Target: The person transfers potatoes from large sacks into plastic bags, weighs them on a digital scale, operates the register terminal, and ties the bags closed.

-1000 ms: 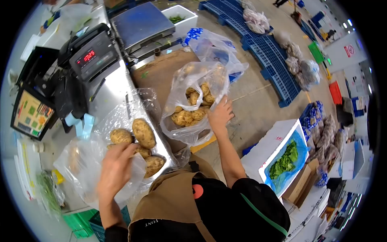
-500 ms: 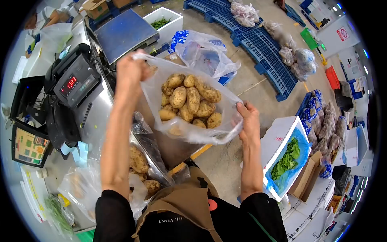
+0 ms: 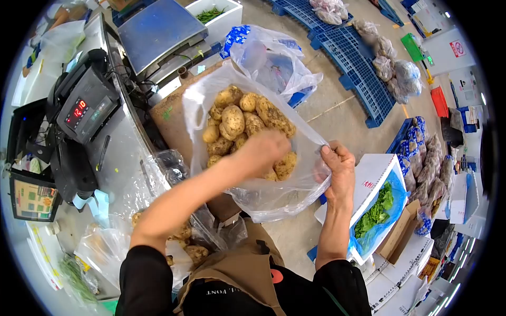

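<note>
A clear plastic bag point(image 3: 197, 110) stands wide open in front of me, filled with several muddy potatoes point(image 3: 233, 120). My right hand point(image 3: 338, 171) pinches the bag's right rim between thumb and fingers. Over the lower part of the potatoes is my left hand point(image 3: 266, 152), smeared by motion; its fingers are hidden, and whether it holds a potato does not show. More potatoes point(image 3: 196, 254) lie at the edge of the metal counter point(image 3: 124, 152), partly under my left arm, beside another clear bag point(image 3: 103, 250).
A scale display point(image 3: 79, 108) and a screen point(image 3: 34, 197) stand at left. Beyond the bag are a flat scale point(image 3: 161, 31) and a white and blue bag point(image 3: 274, 63). A foam box point(image 3: 363, 181) with greens is at right, near blue pallets point(image 3: 350, 66).
My left hand has let go of the bag's left rim and moved down and right, in among the potatoes. The bag's rim has spread lower, and my right hand has shifted slightly right and down.
</note>
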Tool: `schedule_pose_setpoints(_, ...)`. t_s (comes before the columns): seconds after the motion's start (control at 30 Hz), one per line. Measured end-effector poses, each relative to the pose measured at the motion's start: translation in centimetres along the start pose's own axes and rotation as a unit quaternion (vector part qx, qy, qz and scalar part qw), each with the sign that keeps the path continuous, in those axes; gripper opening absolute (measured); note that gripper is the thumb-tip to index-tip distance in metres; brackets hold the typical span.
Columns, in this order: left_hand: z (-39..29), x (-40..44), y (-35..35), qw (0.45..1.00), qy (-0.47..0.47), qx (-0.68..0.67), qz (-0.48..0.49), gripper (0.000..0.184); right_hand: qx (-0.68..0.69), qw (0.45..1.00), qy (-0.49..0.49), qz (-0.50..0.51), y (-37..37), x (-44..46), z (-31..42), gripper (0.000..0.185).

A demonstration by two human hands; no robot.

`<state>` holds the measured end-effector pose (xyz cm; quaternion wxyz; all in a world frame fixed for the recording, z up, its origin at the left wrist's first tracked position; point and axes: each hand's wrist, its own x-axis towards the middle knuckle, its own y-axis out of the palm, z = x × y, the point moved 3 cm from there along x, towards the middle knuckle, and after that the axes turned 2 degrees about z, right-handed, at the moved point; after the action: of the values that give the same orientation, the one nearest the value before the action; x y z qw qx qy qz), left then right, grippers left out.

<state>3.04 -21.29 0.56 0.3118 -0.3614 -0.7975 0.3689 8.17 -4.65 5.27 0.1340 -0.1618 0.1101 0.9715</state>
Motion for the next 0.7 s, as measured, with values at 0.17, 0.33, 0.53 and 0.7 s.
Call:
schedule_pose_setpoints(0.17, 7.6, 4.8, 6.5, 0.98, 0.053, 0.153, -0.112, 0.022, -0.004, 0.999, -0.013, 0.052, -0.1, -0.2, -0.3, 0.014)
schedule_pose_setpoints(0.33, 11.5, 8.6, 11.4, 0.976, -0.091, 0.196, 0.005, 0.015, -0.015, 0.999, -0.008, 0.051, -0.4, 0.2, -0.2, 0.014)
schedule_pose_setpoints(0.53, 10.4, 7.3, 8.4, 0.968, 0.022, 0.251, -0.005, 0.028, -0.05, 0.997, -0.024, 0.062, -1.3, 0.8, -0.4, 0.014)
schedule_pose_setpoints(0.7, 3.9, 1.1, -2.2, 0.989, -0.022, 0.109, -0.102, 0.078, -0.029, 0.997, -0.034, 0.06, -0.9, 1.0, -0.4, 0.013)
